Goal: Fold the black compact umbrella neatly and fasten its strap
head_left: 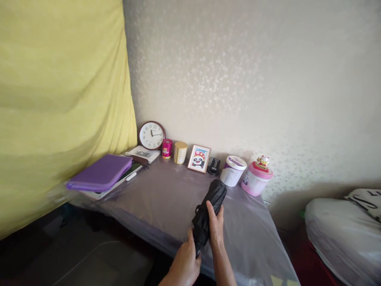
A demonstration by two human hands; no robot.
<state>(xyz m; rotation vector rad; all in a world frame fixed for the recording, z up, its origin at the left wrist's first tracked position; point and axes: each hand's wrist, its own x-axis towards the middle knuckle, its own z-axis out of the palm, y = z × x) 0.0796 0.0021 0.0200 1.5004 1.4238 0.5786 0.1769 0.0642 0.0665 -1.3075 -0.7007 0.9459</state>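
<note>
A folded black umbrella [210,204] is held at a slant over the front part of the table, its far end pointing up and to the right. My left hand [186,256] is closed round its lower handle end. Higher up, my right hand [216,225] grips the rolled fabric from the right side, thumb along the top. Part of the handle is hidden behind my left fingers. Beyond the umbrella's far end stands a white and purple tub [233,171].
A plastic-covered table [160,198] carries a purple folder [101,171], a round clock [152,135], a pink can [167,149], a yellow-lidded canister [180,153], a panda picture frame [199,158], a black stand [214,166] and a pink tub [256,178] topped by a figurine. A yellow curtain [62,95] hangs left.
</note>
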